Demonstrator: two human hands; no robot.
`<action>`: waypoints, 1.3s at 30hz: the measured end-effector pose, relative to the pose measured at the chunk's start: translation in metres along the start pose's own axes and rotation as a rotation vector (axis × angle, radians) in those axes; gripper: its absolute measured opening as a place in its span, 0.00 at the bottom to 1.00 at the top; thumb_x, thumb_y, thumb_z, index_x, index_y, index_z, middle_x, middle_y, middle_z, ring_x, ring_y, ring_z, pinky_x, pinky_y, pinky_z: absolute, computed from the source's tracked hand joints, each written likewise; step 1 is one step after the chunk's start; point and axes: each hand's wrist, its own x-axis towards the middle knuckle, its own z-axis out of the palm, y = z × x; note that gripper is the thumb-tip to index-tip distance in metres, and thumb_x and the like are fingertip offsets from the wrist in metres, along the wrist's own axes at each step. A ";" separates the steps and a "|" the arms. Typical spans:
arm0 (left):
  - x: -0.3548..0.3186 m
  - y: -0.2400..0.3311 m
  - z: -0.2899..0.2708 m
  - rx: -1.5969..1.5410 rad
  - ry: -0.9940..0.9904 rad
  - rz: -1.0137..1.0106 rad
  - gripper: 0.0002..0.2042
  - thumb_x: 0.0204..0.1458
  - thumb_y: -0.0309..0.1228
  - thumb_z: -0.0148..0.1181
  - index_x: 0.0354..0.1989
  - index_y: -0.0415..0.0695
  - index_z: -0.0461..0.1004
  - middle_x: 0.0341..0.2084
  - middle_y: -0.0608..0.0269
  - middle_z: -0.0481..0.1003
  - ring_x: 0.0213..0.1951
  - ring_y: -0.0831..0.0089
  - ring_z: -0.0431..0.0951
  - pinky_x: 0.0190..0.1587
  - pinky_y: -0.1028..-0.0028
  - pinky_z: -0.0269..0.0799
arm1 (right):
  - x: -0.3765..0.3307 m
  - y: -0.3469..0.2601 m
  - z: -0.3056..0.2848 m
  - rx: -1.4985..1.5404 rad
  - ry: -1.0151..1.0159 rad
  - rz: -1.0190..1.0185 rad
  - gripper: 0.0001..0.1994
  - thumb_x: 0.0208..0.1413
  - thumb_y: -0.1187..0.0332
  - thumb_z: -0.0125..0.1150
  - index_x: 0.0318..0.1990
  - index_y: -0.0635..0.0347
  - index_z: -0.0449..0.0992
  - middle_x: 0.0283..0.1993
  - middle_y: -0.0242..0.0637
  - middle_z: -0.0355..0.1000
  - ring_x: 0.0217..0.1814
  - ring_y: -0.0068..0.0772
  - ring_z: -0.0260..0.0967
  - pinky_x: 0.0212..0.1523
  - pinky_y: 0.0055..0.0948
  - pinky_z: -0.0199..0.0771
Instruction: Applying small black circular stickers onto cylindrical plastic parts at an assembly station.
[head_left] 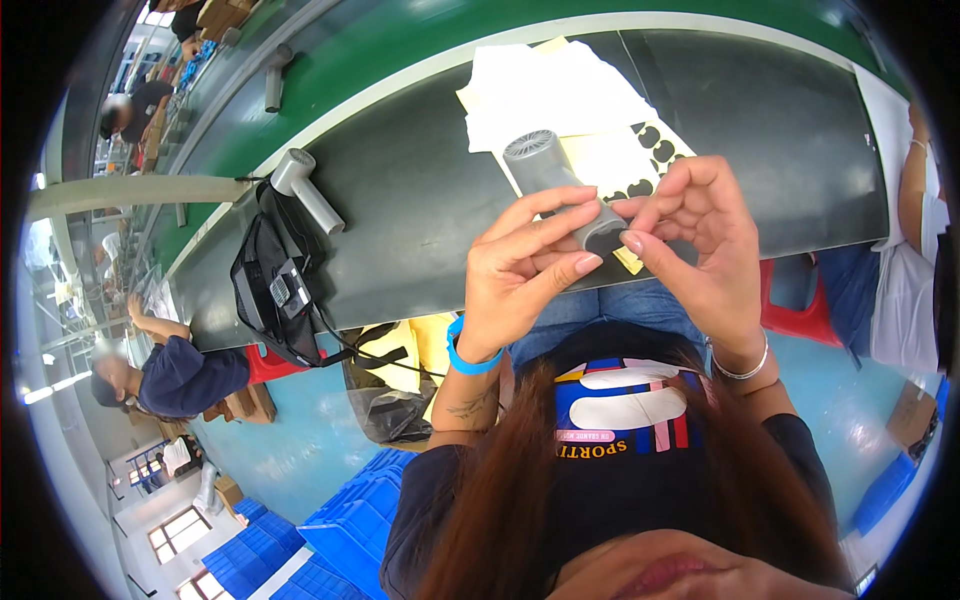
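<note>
A grey hair dryer (535, 158) lies across the fingers of my left hand (510, 275), its vented round head pointing away from me. My left fingers and thumb are closed around the handle, whose end faces me. On that end sits a dark, round sticker (604, 238). My right hand (705, 245) is closed in a pinch at the sticker's right edge, thumb against the rim of the handle end. The fingertips partly cover this spot. Beyond the hands lies a pale sheet with several black stickers (650, 150), partly under a pile of white backing sheets (550, 95).
Another grey hair dryer (308, 190) rests on the dark work table (400, 180) at the left, beside a black bag (275, 285). A further dryer (276, 78) lies on the green belt. Blue crates (355, 515) stand behind on the left. People sit at both sides.
</note>
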 end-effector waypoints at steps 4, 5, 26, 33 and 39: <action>0.000 0.002 0.000 -0.007 -0.009 -0.011 0.17 0.48 0.14 0.60 0.49 0.34 0.73 0.52 0.53 0.67 0.40 0.75 0.76 0.42 0.79 0.77 | -0.001 -0.001 0.000 -0.015 0.001 0.015 0.17 0.48 0.85 0.59 0.43 0.61 0.61 0.33 0.37 0.72 0.43 0.27 0.74 0.40 0.18 0.72; 0.000 0.001 0.000 -0.007 -0.010 -0.012 0.17 0.48 0.14 0.60 0.49 0.34 0.73 0.52 0.53 0.67 0.40 0.75 0.76 0.42 0.79 0.77 | -0.001 -0.001 0.000 -0.014 0.002 0.015 0.17 0.48 0.85 0.59 0.43 0.61 0.61 0.33 0.37 0.72 0.43 0.27 0.74 0.40 0.18 0.72; 0.000 -0.001 -0.002 -0.103 0.006 -0.008 0.18 0.45 0.11 0.58 0.48 0.30 0.72 0.53 0.51 0.66 0.44 0.66 0.77 0.46 0.73 0.77 | -0.003 0.003 -0.004 0.019 0.040 -0.157 0.16 0.49 0.84 0.58 0.41 0.61 0.60 0.34 0.34 0.69 0.44 0.26 0.73 0.43 0.22 0.73; -0.001 -0.002 -0.002 -0.113 -0.023 -0.018 0.20 0.44 0.11 0.60 0.49 0.31 0.72 0.54 0.52 0.65 0.43 0.68 0.77 0.45 0.74 0.78 | -0.003 0.000 0.001 0.088 -0.005 -0.021 0.16 0.49 0.84 0.59 0.41 0.61 0.60 0.34 0.35 0.70 0.45 0.29 0.73 0.44 0.22 0.72; -0.002 -0.003 0.000 -0.105 -0.013 -0.018 0.20 0.44 0.12 0.60 0.49 0.32 0.72 0.54 0.52 0.65 0.41 0.70 0.77 0.45 0.76 0.78 | -0.003 0.001 0.001 0.069 0.004 -0.024 0.15 0.49 0.84 0.59 0.41 0.61 0.60 0.33 0.34 0.70 0.45 0.27 0.73 0.42 0.21 0.74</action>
